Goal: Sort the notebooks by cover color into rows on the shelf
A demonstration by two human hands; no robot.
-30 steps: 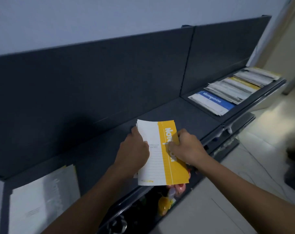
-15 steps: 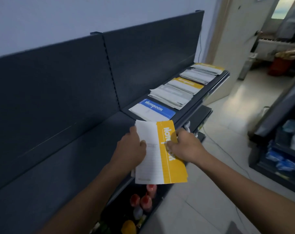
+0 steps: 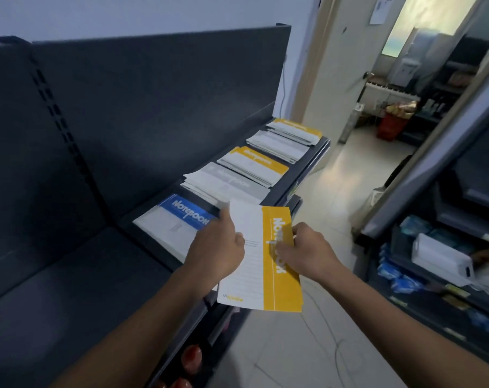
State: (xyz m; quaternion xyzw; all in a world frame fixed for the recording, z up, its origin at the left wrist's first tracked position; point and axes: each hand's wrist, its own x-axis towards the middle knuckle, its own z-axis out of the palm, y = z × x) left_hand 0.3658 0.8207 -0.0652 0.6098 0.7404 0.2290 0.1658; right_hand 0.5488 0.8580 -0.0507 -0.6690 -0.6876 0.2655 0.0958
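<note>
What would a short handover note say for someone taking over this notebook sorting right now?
Left hand grips the white side of a yellow notebook; right hand pinches its yellow band. The notebook is held in the air, over the front edge of the shelf.
On the shelf, near to far: blue notebook, grey pile, yellow pile, second grey pile, second yellow pile.
Done: five lots laid out in a line.
Left: set the held notebook on a yellow pile, then probably merge the split grey and yellow piles.
</note>
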